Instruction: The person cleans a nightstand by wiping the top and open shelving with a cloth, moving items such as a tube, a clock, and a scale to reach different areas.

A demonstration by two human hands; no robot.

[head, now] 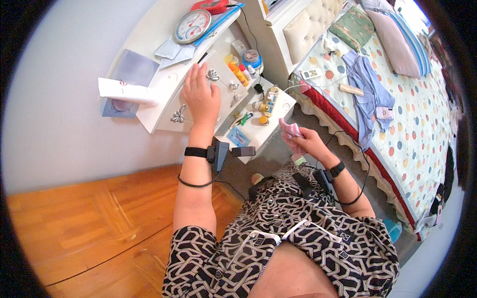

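Note:
My left hand [202, 95] is held flat over the front of a white cabinet [164, 124], fingers extended and thumb apart, with nothing seen in it. Beside it is a metal butterfly-shaped handle [212, 75]; another butterfly handle [178, 114] sits lower left. In my right hand [311, 143] is a bunched pink-and-white striped cloth [291, 130], held between cabinet and bed. A lower white surface [285, 104] juts out between my hands. On it lie a power strip [273, 100] with plugs, a yellow-capped item [264, 120] and a blue packet [238, 136].
On the cabinet top are a round dial thermometer [192, 26], papers [175, 52] and a white tube [126, 91]. Bottles [238, 72] and a blue jar [252, 59] stand farther back. A bed [406, 149] borders the right, a wooden panel [93, 223] the lower left. Cables hang from both forearms.

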